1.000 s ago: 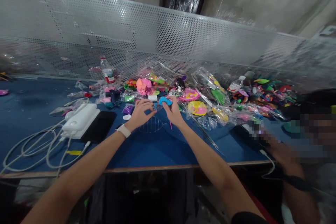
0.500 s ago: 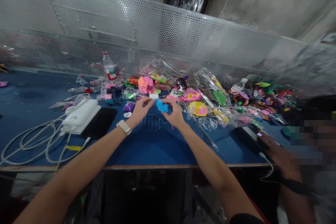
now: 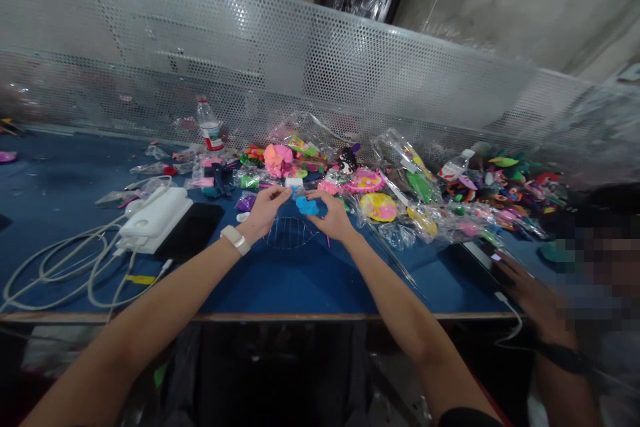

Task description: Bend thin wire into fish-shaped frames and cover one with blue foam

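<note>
My right hand (image 3: 331, 215) is closed around a lump of bright blue modelling clay (image 3: 307, 205), held above the table between thumb and fingers. On its left side my left hand (image 3: 266, 211) is pinched shut at a small blue strand of the same clay, near the lump's upper edge. A clear film seems to show there, too small to be sure. Below both hands a thin wire outline, fish-like in shape (image 3: 287, 235), lies on the blue table (image 3: 280, 287). A purple packet (image 3: 245, 201) and a small white lid (image 3: 243, 217) lie just beyond my left hand.
A white power bank (image 3: 155, 220) with looped cables and a black phone (image 3: 193, 232) lie left. Bagged clay pieces, a yellow-pink disc (image 3: 379, 207) and thin wires (image 3: 393, 257) spread rightward. A bottle (image 3: 209, 125) stands behind. Another person's hand (image 3: 525, 283) is at far right.
My left hand has drawn slightly left and down, away from the lump. The blue clay has shifted a little lower in my right hand.
</note>
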`<state>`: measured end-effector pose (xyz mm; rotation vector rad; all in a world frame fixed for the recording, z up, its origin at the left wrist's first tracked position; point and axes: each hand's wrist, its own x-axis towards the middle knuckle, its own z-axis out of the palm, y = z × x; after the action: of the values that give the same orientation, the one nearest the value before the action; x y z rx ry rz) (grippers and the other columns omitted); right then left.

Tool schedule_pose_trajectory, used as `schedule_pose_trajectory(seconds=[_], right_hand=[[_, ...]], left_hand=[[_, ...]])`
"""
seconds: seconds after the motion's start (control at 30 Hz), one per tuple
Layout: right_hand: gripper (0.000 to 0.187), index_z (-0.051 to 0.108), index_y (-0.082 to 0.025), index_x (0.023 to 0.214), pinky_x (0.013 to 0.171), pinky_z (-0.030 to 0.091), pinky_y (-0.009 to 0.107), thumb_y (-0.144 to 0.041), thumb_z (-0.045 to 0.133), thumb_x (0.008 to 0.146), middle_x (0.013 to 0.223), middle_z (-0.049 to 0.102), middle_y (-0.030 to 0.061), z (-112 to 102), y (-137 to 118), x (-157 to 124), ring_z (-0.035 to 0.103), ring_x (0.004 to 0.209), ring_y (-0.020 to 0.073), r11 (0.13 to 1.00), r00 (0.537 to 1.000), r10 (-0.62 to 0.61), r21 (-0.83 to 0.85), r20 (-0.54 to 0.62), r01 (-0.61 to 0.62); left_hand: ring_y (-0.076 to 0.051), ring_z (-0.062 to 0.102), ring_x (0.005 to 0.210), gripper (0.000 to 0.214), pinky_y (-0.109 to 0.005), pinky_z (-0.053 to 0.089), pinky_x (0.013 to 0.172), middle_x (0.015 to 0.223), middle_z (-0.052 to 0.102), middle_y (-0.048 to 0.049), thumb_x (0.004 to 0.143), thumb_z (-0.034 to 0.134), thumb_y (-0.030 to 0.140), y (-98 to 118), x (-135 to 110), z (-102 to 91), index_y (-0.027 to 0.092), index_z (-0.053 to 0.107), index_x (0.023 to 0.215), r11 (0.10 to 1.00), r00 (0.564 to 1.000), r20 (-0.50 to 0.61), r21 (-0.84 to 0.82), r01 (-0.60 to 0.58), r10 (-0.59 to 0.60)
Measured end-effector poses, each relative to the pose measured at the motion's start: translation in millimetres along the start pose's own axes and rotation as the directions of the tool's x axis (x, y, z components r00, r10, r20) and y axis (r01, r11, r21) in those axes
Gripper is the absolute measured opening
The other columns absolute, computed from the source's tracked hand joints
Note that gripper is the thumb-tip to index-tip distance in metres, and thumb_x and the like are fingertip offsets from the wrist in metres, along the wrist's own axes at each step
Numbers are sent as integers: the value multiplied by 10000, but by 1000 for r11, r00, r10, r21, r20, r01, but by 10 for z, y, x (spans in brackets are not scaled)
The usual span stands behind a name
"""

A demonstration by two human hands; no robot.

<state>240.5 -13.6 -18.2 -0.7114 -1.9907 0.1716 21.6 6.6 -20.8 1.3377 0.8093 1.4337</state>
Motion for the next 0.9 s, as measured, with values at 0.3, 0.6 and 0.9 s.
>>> schedule_pose_trajectory(seconds=[0.3, 0.6, 0.9], right_hand=[[430, 684, -255, 1356, 997, 632, 461, -504, 723, 1008, 1298, 775, 119, 26, -146, 35, 752, 1172, 310, 978, 952, 205, 3, -226, -210], [275, 794, -263, 1215, 979, 622, 444, -445, 711, 1026, 1189, 812, 95, 84, -146, 66, 765, 1074, 291, 991, 984, 119, -43, -131, -126], [392, 731, -244, 1218, 792, 646, 382, -557, 730, 983, 1081, 784, 68, 55, -182, 70, 738, 913, 250, 947, 961, 271, 194, -58, -255]], left_hand=[[-175, 533, 751, 401, -314, 438, 716, 811, 673, -34, 865, 793, 582, 92, -47, 72, 187, 730, 829, 979, 994, 53, 176, -103, 95], [-234, 667, 960, 313, -382, 532, 946, 997, 754, -66, 1027, 616, 502, 166, -53, 33, 217, 714, 945, 908, 933, 294, 296, -295, 208], [-291, 540, 1495, 411, -496, 335, 1322, 1531, 664, -106, 1072, 507, 452, 90, 0, -56, 242, 709, 1362, 881, 954, 235, 391, -268, 186]])
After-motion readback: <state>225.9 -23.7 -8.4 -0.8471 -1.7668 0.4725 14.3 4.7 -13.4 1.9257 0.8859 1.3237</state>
